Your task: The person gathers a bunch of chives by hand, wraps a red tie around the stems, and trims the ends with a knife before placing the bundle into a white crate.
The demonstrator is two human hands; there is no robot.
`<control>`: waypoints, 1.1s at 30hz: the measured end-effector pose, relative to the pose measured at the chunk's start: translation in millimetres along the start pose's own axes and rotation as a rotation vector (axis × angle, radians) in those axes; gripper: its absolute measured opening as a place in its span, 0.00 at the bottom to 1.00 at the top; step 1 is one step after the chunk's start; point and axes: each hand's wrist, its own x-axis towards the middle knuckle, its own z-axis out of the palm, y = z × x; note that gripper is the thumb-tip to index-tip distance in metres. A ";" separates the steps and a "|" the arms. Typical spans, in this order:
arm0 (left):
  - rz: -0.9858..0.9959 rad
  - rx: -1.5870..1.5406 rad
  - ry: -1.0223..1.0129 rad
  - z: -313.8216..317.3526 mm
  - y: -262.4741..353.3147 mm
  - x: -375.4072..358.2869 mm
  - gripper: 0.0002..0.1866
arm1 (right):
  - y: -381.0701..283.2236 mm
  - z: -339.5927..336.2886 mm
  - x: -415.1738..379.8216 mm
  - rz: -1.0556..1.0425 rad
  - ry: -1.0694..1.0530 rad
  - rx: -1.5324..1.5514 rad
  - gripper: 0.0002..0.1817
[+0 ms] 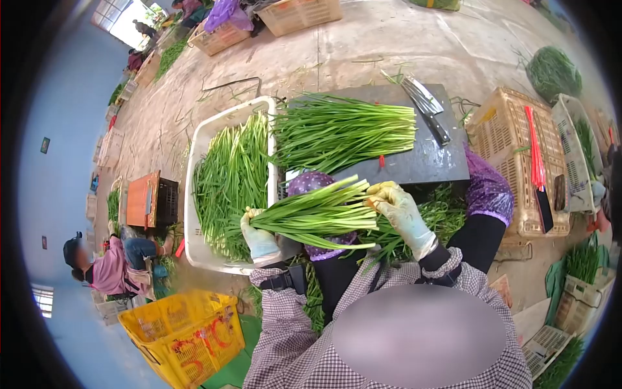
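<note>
My left hand (259, 238), in a pale glove, is closed around the leafy end of a bunch of garlic chives (317, 212). The bunch lies across over my lap, its pale stem ends pointing right. My right hand (396, 211), gloved and yellow-stained at the fingers, pinches at those stem ends. Beyond my hands, a larger pile of garlic chives (343, 129) rests on a dark board (434, 165). Left of it stands a white crate (194, 223) full of more chives. A cleaver (427, 111) with a black handle lies at the board's right.
A yellow crate (188, 330) sits at lower left. To the right, a tan crate (499, 129) carries a black-handled knife (543, 207) with a red cover. Loose greens (444, 214) lie under the board. A co-worker (113, 262) sits at the left, near an orange board (141, 201).
</note>
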 end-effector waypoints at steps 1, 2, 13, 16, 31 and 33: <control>0.010 -0.020 -0.034 -2.3 -4.3 3.1 0.25 | -1.1 2.4 -5.0 -0.078 0.078 -0.021 0.14; 0.018 -0.040 -0.067 -2.8 -5.4 3.2 0.24 | -3.4 3.4 -8.4 -0.155 0.156 -0.043 0.13; 0.028 0.109 -0.069 3.2 3.4 3.5 0.20 | 30.0 15.1 42.5 0.005 -0.068 0.468 0.16; 0.017 0.058 0.045 39.6 52.4 -24.8 0.06 | 38.7 32.5 46.3 0.093 -0.040 0.889 0.15; -0.045 -0.129 0.051 26.4 39.2 -23.5 0.06 | -29.1 2.9 33.0 -0.230 0.022 0.122 0.04; -0.259 -0.613 -0.043 -6.3 1.6 -3.6 0.08 | -34.1 -14.9 18.2 -0.188 0.085 0.365 0.04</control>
